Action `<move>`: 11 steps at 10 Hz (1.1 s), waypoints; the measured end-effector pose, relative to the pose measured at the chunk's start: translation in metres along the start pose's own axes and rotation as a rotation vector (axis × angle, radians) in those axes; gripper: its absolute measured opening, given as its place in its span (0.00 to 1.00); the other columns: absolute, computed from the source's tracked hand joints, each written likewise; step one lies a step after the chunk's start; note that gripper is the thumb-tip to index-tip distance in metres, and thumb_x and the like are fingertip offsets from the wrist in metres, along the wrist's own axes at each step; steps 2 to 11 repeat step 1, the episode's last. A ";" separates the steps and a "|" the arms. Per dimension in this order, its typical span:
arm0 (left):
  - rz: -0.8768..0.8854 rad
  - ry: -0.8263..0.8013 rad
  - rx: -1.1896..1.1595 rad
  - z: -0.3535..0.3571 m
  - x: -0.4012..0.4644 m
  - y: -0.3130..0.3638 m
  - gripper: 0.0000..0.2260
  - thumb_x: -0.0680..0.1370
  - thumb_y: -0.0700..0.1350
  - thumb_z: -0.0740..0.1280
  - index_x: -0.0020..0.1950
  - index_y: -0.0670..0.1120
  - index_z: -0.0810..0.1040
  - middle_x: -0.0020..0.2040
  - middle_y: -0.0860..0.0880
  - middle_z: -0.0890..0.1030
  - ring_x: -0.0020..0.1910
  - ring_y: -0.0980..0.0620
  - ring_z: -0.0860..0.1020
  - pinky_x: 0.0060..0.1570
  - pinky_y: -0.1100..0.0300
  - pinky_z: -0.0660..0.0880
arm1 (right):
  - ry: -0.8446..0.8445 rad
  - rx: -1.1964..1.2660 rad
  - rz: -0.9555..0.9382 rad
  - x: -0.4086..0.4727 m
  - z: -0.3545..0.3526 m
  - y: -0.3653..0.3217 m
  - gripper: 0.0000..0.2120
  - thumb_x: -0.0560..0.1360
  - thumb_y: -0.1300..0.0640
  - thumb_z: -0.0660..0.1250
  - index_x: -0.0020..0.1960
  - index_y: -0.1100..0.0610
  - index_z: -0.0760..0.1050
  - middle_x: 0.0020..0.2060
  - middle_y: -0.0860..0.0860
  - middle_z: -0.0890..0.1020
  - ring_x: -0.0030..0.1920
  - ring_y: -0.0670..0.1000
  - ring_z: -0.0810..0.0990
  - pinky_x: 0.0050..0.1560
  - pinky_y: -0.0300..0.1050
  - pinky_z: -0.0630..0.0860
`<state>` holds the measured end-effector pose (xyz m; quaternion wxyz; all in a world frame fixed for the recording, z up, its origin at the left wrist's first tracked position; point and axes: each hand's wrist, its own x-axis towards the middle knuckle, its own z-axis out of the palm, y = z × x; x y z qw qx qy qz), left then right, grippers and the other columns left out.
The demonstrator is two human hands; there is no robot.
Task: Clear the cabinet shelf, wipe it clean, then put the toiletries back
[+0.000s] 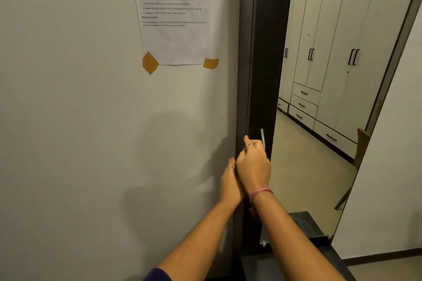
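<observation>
A tall dark cabinet [260, 52] stands against the wall, and its front is a mirror door [319, 121]. A slim silver handle [262, 136] runs upright on the door's dark edge. My right hand [253, 166] has its fingers curled round this handle. Just to the left and partly behind it, my left hand [230, 180] lies with straight fingers along the seam between wall and cabinet. The shelf and the toiletries are hidden.
A printed sheet [173, 11] is taped to the pale wall [80, 121] on the left. The mirror reflects white wardrobes with drawers. A dark tabletop [306, 223] juts out below the mirror at the lower right.
</observation>
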<state>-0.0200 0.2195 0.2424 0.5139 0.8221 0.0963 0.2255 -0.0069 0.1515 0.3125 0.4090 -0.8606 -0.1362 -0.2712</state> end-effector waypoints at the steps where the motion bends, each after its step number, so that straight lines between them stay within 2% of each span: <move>1: 0.031 0.139 0.079 -0.029 0.008 0.015 0.24 0.80 0.38 0.58 0.75 0.44 0.57 0.72 0.42 0.66 0.70 0.44 0.67 0.67 0.52 0.67 | -0.032 -0.032 -0.038 -0.002 0.001 -0.008 0.18 0.78 0.62 0.57 0.67 0.58 0.71 0.58 0.52 0.75 0.45 0.51 0.79 0.39 0.42 0.77; 11: 0.031 0.139 0.079 -0.029 0.008 0.015 0.24 0.80 0.38 0.58 0.75 0.44 0.57 0.72 0.42 0.66 0.70 0.44 0.67 0.67 0.52 0.67 | -0.032 -0.032 -0.038 -0.002 0.001 -0.008 0.18 0.78 0.62 0.57 0.67 0.58 0.71 0.58 0.52 0.75 0.45 0.51 0.79 0.39 0.42 0.77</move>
